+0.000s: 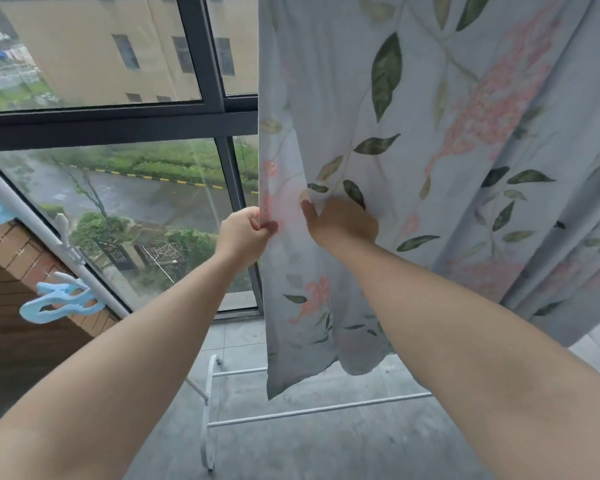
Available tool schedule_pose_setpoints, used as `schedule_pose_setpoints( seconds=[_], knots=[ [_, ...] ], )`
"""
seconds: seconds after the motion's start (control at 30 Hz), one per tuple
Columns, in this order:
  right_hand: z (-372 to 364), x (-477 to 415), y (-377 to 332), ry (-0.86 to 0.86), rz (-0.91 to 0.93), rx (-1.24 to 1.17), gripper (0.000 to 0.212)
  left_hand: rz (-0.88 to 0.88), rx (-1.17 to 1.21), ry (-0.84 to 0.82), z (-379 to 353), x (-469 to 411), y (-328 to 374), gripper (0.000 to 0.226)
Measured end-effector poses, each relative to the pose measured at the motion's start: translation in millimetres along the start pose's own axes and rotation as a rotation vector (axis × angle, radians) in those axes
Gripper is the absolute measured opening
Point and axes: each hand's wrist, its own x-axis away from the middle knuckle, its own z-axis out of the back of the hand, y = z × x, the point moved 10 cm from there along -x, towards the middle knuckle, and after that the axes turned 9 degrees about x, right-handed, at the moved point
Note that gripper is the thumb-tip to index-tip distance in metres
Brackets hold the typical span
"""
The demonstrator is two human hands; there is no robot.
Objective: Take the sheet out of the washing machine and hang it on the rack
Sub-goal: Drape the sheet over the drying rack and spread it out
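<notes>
Pale blue cotton printed with green leaves and pink blossoms fills the right of the frame as a person works a sheet point(413, 150) hanging from above, its top out of view. The left hand point(245, 233) has its grip closed on the sheet's left vertical edge, the fabric pinched between thumb and curled fingers. Just beside it, the right hand point(342, 221) is pressed into a fold of the same panel, thumb lying on the front of the cloth and the fingers hidden behind it, so that grip also appears closed on the sheet. Both bare forearms reach up from the bottom corners of the frame. Below the hands the sheet narrows to a pointed corner that hangs free above the white lower bars of the drying rack point(291, 412), whose foot stands on a grey tiled floor point(343, 452). A second, wider fall of the same fabric drapes at far right. At left, a slanted white pole point(32, 223) carries light blue clothes pegs point(59, 301) in front of a brick-patterned wall point(11, 271). Behind everything, a dark-framed window point(118, 128) looks out on a wet road, green hedges and a beige building.
</notes>
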Motion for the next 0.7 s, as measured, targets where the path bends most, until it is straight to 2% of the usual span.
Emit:
schedule_pose_setpoints(
  seconds=[0.07,0.17,0.23,0.37,0.53,0.7],
  knots=[
    [5,-2,0,0.046,-0.048,-0.002,0.054,0.011,0.014,-0.11,-8,-8,-4,0.016],
    [11,-4,7,0.131,-0.153,-0.002,0.039,-0.021,0.04,-0.238,-15,-26,-2,0.021],
    [10,-1,18,0.178,-0.274,-0.038,0.037,-0.074,0.037,-0.296,-18,-43,1,0.022],
    [-18,23,44,0.148,-0.534,-0.164,0.043,-0.088,0.093,-0.435,-38,-55,-5,0.024],
    [-62,80,64,0.052,-0.798,-0.302,0.035,-0.187,0.063,-0.531,-57,-56,-12,0.035],
    [-85,140,67,0.011,-0.898,-0.273,0.028,-0.271,0.021,-0.563,-63,-44,-13,0.037]
  ],
)
